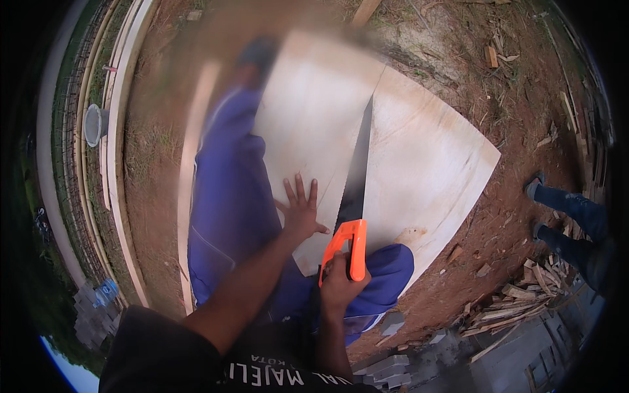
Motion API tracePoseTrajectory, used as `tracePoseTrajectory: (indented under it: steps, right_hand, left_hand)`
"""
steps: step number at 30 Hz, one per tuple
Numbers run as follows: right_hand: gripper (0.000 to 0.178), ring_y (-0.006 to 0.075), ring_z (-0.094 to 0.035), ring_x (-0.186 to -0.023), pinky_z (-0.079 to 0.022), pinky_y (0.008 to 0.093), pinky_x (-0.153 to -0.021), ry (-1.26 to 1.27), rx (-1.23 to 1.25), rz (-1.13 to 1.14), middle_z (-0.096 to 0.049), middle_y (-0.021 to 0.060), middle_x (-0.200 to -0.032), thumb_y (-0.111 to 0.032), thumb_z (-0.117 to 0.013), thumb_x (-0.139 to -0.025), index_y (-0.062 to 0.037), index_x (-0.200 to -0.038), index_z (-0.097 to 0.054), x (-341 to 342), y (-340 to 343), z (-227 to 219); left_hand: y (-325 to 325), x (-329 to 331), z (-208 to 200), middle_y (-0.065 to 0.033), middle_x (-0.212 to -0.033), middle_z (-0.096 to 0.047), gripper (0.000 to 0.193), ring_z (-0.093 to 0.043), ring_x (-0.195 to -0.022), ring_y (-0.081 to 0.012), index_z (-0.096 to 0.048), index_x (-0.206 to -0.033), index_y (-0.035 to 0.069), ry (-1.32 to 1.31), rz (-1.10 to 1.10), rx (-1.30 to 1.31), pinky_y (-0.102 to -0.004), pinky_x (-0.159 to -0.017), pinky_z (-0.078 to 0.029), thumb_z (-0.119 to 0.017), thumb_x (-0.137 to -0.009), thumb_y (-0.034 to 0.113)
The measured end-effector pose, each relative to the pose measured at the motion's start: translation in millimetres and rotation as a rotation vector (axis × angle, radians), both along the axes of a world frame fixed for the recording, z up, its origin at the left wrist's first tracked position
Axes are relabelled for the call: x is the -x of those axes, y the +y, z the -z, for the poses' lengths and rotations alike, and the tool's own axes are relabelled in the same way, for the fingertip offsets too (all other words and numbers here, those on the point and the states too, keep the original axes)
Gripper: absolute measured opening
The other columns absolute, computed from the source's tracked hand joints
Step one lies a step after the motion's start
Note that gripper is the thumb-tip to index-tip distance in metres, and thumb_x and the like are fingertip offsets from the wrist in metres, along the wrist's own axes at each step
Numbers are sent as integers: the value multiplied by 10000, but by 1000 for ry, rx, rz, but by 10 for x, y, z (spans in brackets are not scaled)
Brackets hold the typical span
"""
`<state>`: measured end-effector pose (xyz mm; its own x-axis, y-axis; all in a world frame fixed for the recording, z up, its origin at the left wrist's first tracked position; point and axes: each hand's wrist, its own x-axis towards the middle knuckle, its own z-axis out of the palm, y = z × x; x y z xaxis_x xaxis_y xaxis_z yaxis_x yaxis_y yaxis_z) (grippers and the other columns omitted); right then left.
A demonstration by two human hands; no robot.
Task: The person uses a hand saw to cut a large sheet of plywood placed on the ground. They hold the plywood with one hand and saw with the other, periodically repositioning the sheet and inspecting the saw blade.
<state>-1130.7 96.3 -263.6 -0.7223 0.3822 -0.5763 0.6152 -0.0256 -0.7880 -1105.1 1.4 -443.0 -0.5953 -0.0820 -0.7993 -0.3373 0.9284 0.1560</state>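
A pale plywood sheet (pixel 426 157) lies in front of me, partly under my blue-trousered legs. My right hand (pixel 339 280) is wrapped round the orange handle of a handsaw (pixel 357 177), whose dark tapering blade points away from me over the sheet. A thin dark line on the plywood runs on from the blade's tip to the far edge. Whether the teeth sit inside a cut I cannot tell. Left of the blade, my left hand (pixel 301 215) rests flat on the sheet with its fingers spread, the thumb pointing toward the saw.
Long timber boards (pixel 121 131) run along the left, with a grey round container (pixel 96 124) by them. At the right another person's legs (pixel 570 213) stand on the reddish soil. A heap of wood offcuts (pixel 514 304) and grey blocks (pixel 386 372) lie at lower right.
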Motion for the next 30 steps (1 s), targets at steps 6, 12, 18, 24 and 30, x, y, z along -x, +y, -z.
tracePoseTrajectory:
  steps: [6,12,18,24,30]
  right_hand:
    - [151,79,-348,-552,-313,314,-498,37,20,-41,-421,-23,-637,-41,-538,-880,-21,-738,-494,1756,-110,697]
    - [461,71,-511,-519,-416,248,-504,-13,-18,-68,-545,5,-634,51,-568,-893,95,-1346,-635,315,-107,51]
    - [119,72,-385,-506,-333,304,-478,31,-60,-76,-465,-9,-594,-34,-565,-897,31,-802,-595,1047,-183,520]
    - [225,76,-409,-524,-357,315,-497,42,-94,-77,-482,1,-602,-63,-566,-909,-14,-702,-492,1075,-283,430]
    - [93,77,-487,-610,-419,313,-558,15,-57,-86,-561,22,-669,29,-583,-902,58,-814,-596,121,-122,46]
  left_hand:
    - [-22,172,-133,-352,-1653,270,1572,277,-1482,-619,74,-1671,69,-7,-7,-66,-961,-936,-35,-859,-604,749]
    - [-21,-36,26,-353,-1655,258,1551,281,-1477,-624,70,-1671,65,32,-19,-20,-964,-930,-25,-833,-624,769]
    - [22,15,-15,-321,-1678,235,1660,184,-1518,-613,134,-1670,135,45,-8,-3,-949,-961,-136,-900,-519,736]
    - [2,20,-11,-323,-1676,241,1649,190,-1511,-621,134,-1669,128,33,-30,3,-954,-964,-113,-906,-534,719]
    - [-9,-119,125,-312,-1677,250,1640,208,-1507,-619,146,-1664,118,155,-14,43,-966,-938,-99,-900,-552,717]
